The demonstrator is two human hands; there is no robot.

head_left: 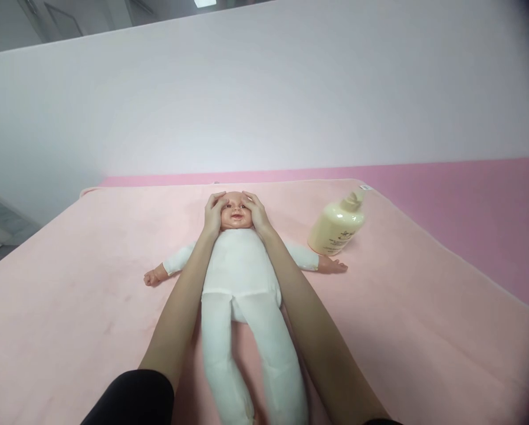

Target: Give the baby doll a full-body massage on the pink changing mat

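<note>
Nearest me are my own forearms and the dark sleeve (134, 398) on my left arm, with the doll's white legs lying between them. The doll (240, 277) lies flat on its back on a pink blanket (91, 295), feet toward me, head away, both arms spread out to the sides with small bare hands at the ends. My left hand (214, 213) rests on the left side of its head and my right hand (255, 213) on the right side, so the face shows between them. My fingers (217, 200) are gently spread and curved over the forehead and temples, touching the head rather than gripping it; both hands cup it from either side. To the right of the doll's head, near its outstretched arm, a cream pump bottle (337, 227) sits tilted on the blanket, its pump top pointing away from me. Beyond the blanket runs a brighter pink surface (467, 195), and behind that a pale wall (264, 94).
</note>
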